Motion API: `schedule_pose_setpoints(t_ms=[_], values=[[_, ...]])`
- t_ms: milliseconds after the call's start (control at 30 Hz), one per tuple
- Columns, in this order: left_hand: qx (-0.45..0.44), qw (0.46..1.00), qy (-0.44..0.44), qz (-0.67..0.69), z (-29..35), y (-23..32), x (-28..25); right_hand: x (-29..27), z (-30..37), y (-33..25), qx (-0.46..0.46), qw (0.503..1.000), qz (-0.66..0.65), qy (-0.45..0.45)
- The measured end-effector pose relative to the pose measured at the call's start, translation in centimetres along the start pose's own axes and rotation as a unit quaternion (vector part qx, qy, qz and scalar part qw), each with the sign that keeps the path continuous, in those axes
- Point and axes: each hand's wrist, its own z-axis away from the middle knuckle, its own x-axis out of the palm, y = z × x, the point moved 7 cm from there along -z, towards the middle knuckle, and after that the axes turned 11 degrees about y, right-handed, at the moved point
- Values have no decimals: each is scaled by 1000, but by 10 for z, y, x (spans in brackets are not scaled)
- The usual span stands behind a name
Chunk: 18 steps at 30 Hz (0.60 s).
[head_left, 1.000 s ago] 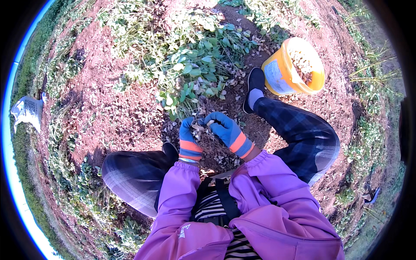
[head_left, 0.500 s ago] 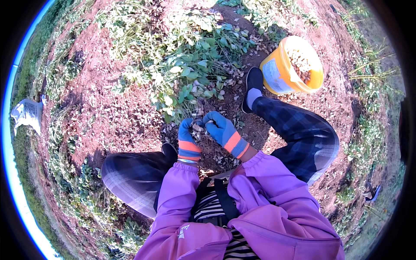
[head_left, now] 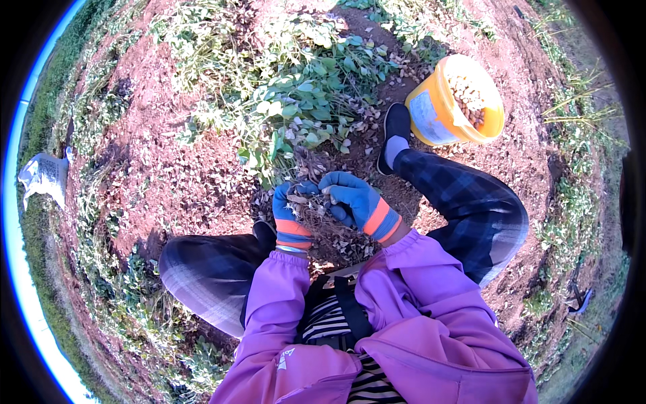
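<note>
My left hand (head_left: 285, 203), in a blue glove with an orange-banded cuff, is closed around the root end of a peanut plant (head_left: 303, 165). Its leafy top points away from me, and dry roots with pale pods (head_left: 297, 200) hang out between my hands. Close on the right, my right hand (head_left: 353, 200), gloved alike, has its fingers curled at the edge of these roots. Its thumb and fingertips pinch what looks like a peanut pod, mostly hidden by the glove.
A yellow bucket (head_left: 431, 111) partly filled with peanuts stands at the far right, beside my dark shoe (head_left: 396, 128). Pulled leafy plants (head_left: 303, 87) lie heaped ahead. Dry leaves litter the reddish soil (head_left: 202, 182). A white sack (head_left: 44, 176) lies at the far left.
My right hand has shifted slightly right, and its fingers have spread a little from the left hand. More of the roots and pods now shows between them.
</note>
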Motion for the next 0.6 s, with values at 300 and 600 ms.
schedule_pose_setpoints(t_ms=[300,600], values=[[19,999,29,2,-1,9,6,-15,7,0,-32,991,122,52],[61,995,56,-53,-1,10,-5,2,5,4,-277,936,218,17]])
